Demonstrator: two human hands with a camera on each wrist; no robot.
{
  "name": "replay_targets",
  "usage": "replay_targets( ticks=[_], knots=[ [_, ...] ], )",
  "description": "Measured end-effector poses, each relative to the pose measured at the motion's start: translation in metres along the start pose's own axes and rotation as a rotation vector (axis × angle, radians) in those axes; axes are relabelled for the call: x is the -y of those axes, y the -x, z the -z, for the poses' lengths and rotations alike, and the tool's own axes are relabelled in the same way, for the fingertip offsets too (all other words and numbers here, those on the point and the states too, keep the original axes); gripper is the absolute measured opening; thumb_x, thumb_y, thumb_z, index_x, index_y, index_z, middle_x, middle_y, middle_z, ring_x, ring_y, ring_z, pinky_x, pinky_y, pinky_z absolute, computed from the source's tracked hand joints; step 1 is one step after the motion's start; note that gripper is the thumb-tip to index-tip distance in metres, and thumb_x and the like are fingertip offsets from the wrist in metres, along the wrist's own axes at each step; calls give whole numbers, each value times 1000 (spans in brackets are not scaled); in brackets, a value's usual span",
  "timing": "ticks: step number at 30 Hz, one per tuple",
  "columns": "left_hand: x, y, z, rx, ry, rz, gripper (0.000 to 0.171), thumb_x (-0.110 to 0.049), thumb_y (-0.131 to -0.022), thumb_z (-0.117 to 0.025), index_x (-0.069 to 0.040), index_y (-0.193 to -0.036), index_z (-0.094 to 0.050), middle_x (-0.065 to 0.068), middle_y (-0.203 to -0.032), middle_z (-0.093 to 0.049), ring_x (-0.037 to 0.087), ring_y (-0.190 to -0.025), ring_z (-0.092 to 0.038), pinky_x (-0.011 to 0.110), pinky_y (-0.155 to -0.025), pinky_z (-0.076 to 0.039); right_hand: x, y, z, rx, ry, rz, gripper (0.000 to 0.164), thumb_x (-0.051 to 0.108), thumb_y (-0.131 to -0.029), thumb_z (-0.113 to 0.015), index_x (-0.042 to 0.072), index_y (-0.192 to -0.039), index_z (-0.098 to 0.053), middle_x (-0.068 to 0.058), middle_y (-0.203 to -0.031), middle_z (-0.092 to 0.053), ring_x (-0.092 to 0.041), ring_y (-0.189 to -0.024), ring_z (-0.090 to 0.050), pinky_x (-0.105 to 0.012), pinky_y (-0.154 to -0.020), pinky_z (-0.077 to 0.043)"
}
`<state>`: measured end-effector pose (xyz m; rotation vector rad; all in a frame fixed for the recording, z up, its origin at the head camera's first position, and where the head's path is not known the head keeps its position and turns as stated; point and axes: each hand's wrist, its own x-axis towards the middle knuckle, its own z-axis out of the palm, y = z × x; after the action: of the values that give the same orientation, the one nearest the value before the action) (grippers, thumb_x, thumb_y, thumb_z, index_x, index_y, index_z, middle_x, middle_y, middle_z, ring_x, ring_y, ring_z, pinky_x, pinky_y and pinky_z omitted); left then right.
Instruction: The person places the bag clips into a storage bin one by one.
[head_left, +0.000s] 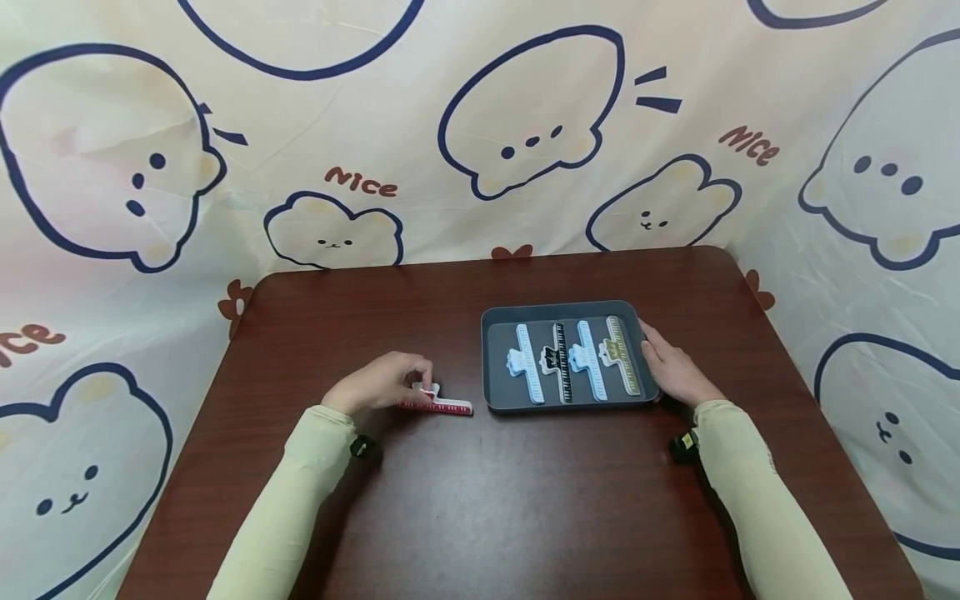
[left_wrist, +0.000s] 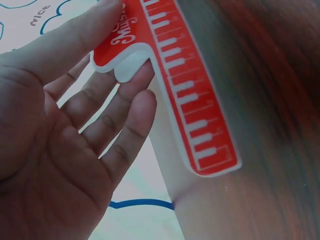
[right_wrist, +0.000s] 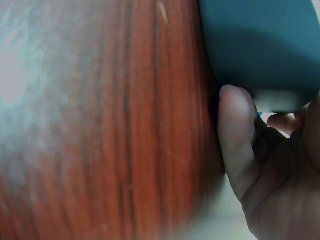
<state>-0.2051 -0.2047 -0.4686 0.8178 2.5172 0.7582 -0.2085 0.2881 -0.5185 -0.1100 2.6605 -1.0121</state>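
A red music clip [left_wrist: 195, 100] with a piano-key pattern and white edges is in my left hand [head_left: 386, 382]. Thumb and fingertips pinch its tab, while its long bar points right, close over the table left of the tray. The other left fingers [left_wrist: 120, 145] are loosely bent below the tab. My right hand [head_left: 675, 367] rests with extended fingers against the right side of the dark grey tray [head_left: 570, 407]. Lying in that tray, side by side, are a light blue clip [head_left: 528, 364], a black clip [head_left: 562, 363], another light blue clip [head_left: 592, 361] and a gold clip [head_left: 622, 356].
The brown wooden table [head_left: 510, 500] reaches back to a white printed curtain [head_left: 450, 225], which also hangs along both sides. A black wrist device [head_left: 362, 447] sits at the left sleeve, with a similar band [head_left: 683, 447] at the right.
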Motion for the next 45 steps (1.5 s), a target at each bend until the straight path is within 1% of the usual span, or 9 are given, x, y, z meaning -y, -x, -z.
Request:
replay_targets(
  ticks=[9,12,16,21,24,30,36,41,45],
  knots=[
    [-4,-1,3,-37,-11,13,17,-26,-82,-77,-25,-86,-60,-9,-83,-60,13,-78,-55,29,-67,-50,-2,0,-1,-2,-23,-4,52,42,-105,-22,37,-153,-3,-29,-135,-45,-27,-53,-61,-41,-64,-52],
    [-6,-1,5,-50,20,16,16,-25,-83,-76,-26,-87,-61,-9,-84,-61,13,-78,-56,28,-69,-52,-3,0,-1,-13,3,4,53,43,-104,-21,36,-153,-2,-26,-143,-39,-35,-85,-64,-50,-82,-49],
    [-8,0,9,-79,69,13,14,-25,-85,-74,-24,-89,-61,-7,-86,-62,15,-80,-58,29,-71,-53,-3,-1,-3,-26,24,17,54,44,-104,-20,33,-154,-3,-20,-154,-26,-42,-128,-41,-60,-103,-33],
    [-8,3,12,-125,161,18,12,-25,-87,-71,-23,-89,-59,-5,-87,-62,15,-83,-60,31,-73,-54,-2,-2,-3,-27,20,25,54,43,-104,-19,32,-154,-4,-18,-156,-22,-44,-137,-30,-62,-107,-27],
    [-8,4,13,-159,232,17,13,-24,-88,-71,-24,-89,-58,-4,-89,-63,16,-85,-61,33,-76,-54,-1,-1,-2,-27,28,26,54,43,-104,-19,31,-154,-4,-20,-154,-26,-43,-128,-41,-61,-103,-33],
    [-7,5,13,-205,356,18,13,-22,-88,-70,-18,-90,-58,2,-93,-62,23,-86,-60,42,-77,-56,0,1,0,-4,-4,-2,53,44,-104,-20,36,-153,-2,-28,-135,-46,-25,-58,-62,-46,-77,-50],
    [-5,2,11,-193,515,22,14,-13,-90,-67,-6,-91,-55,13,-95,-54,33,-88,-61,52,-75,-56,-1,1,1,-2,-33,2,52,42,-105,-22,38,-153,-2,-30,-136,-44,-24,-50,-59,-38,-59,-51],
    [-7,0,8,-176,655,51,15,-9,-93,-61,1,-95,-50,18,-100,-53,37,-89,-64,54,-80,-54,-3,0,1,-19,2,14,53,43,-104,-21,36,-153,-3,-24,-148,-34,-36,-88,-65,-52,-86,-48],
    [-8,-1,5,-158,806,95,18,-8,-95,-56,6,-97,-45,21,-103,-52,38,-91,-65,56,-86,-51,-3,-2,-1,-25,13,27,53,44,-104,-21,34,-154,-4,-18,-156,-24,-43,-133,-37,-61,-105,-31]
  ],
)
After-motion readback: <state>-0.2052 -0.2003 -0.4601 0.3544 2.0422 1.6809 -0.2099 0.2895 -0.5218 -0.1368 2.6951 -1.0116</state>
